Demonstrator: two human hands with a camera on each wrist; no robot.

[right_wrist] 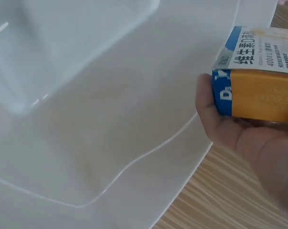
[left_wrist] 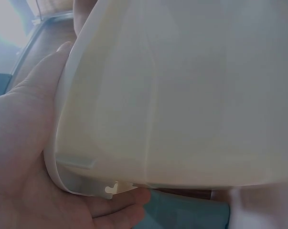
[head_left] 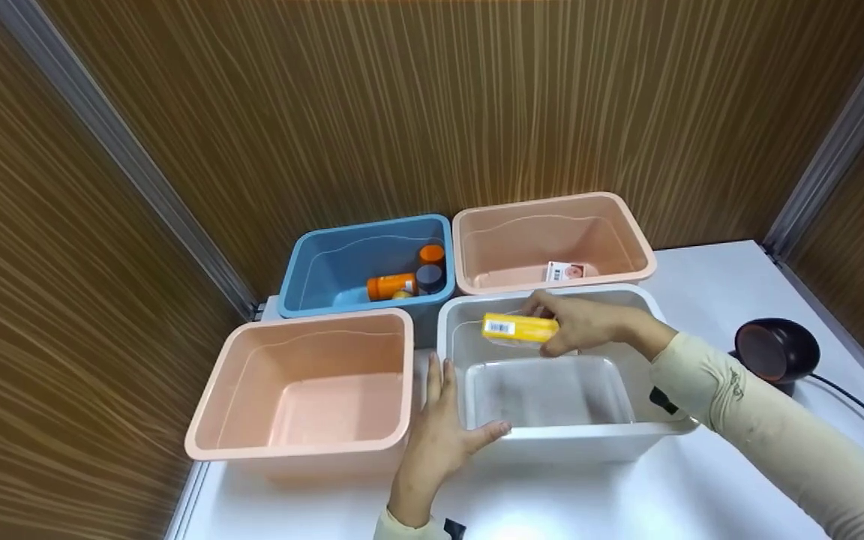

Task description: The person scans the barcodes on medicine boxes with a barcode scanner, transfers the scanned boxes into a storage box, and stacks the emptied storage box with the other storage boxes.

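Note:
My right hand [head_left: 586, 324] grips a small yellow carton [head_left: 522, 328] above the white bin [head_left: 589, 430], below its back rim. The right wrist view shows that carton [right_wrist: 263, 93] with orange, blue and white faces, printed characters and the letter D. The fingers and thumb hold it by its sides. My left hand [head_left: 439, 439] rests at the white bin's front left corner, fingers extended along the side and thumb spread toward the front rim. In the left wrist view, the palm lies against the bin's corner [left_wrist: 62, 167], with fingertips reaching beneath its rim.
Left stands a peach bin [head_left: 342, 409]. Behind it, a blue bin [head_left: 342, 304] holds orange and dark-capped bottles. A second peach bin [head_left: 507, 214] contains a white card-like box [head_left: 565, 271]. At right sits a black corded device [head_left: 777, 349]. Wood-patterned panels enclose the table.

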